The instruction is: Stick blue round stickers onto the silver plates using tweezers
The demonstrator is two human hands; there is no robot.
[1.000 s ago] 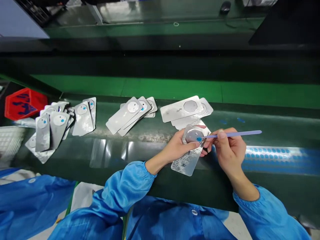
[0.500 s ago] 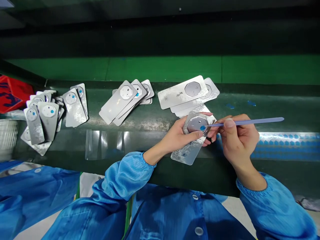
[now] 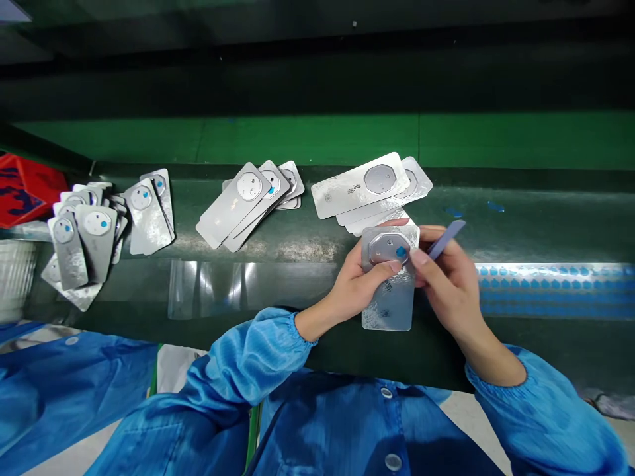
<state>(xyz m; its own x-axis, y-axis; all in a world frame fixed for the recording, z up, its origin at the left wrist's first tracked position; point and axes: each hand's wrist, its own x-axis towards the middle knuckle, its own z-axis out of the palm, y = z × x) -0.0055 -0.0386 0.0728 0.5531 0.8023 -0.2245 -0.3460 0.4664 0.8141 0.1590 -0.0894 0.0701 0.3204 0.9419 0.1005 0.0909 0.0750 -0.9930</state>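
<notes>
My left hand is closed on a silver metal plate, its thumb lying across the front just below an octagonal recess. A small blue round sticker sits at the right of that recess. My right hand is closed around purple tweezers; their tips are hidden behind the fingers. Its thumb touches the plate's right edge, close to the sticker. Just beyond my hands lies a small stack of similar plates, the top one showing no blue sticker.
A transparent sheet with rows of blue stickers lies at right. Two loose blue pieces are behind it. More plates lie in a fanned stack and a left pile, near a red bin. Another person's blue sleeve shows lower left.
The plate has turned from slanted to upright. The tweezers have swung from lying level to pointing up and right, their tips off the blue sticker. My right hand has moved left to the plate's edge.
</notes>
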